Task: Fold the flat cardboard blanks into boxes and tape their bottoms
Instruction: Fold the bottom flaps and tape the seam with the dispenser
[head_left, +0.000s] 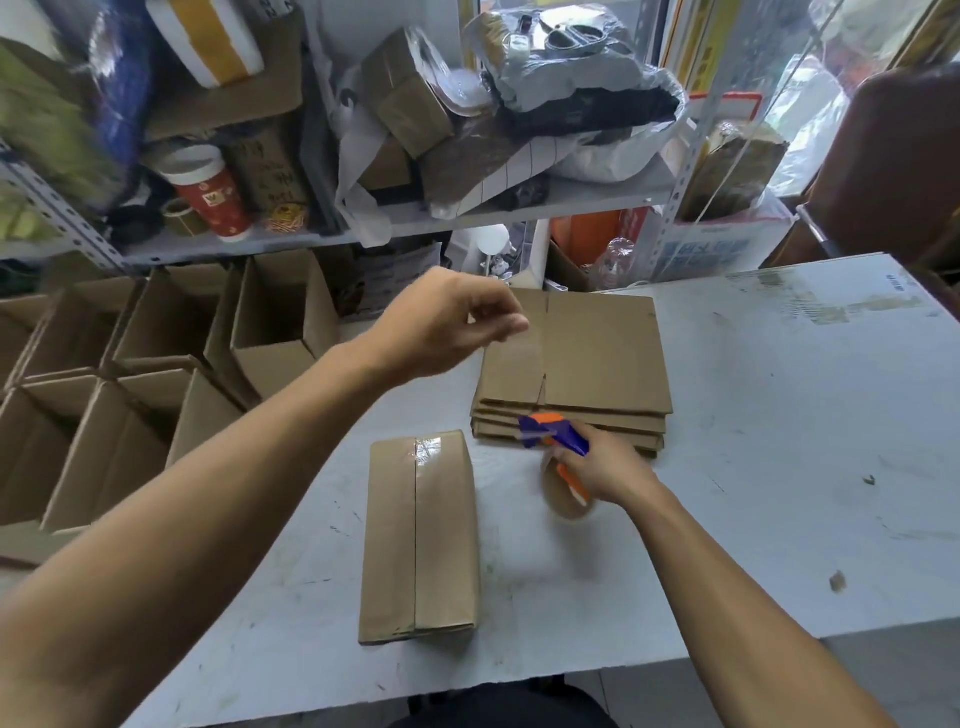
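Note:
A folded cardboard box (418, 538) stands bottom-up on the white table (779, 467), its two bottom flaps meeting along a centre seam with clear tape showing at the far end. Behind it lies a stack of flat cardboard blanks (597, 358). My left hand (447, 325) hovers in the air over the stack's left edge, fingers loosely curled, holding nothing that I can see. My right hand (605, 470) grips a blue and orange tape dispenser (556, 441) with a brown tape roll, just in front of the stack and to the right of the box.
Several folded open boxes (171, 364) stand on the floor to the left of the table. A metal shelf (467, 218) cluttered with parcels, bags and a red cup (210, 195) runs along the back. A brown chair (893, 166) stands at the far right.

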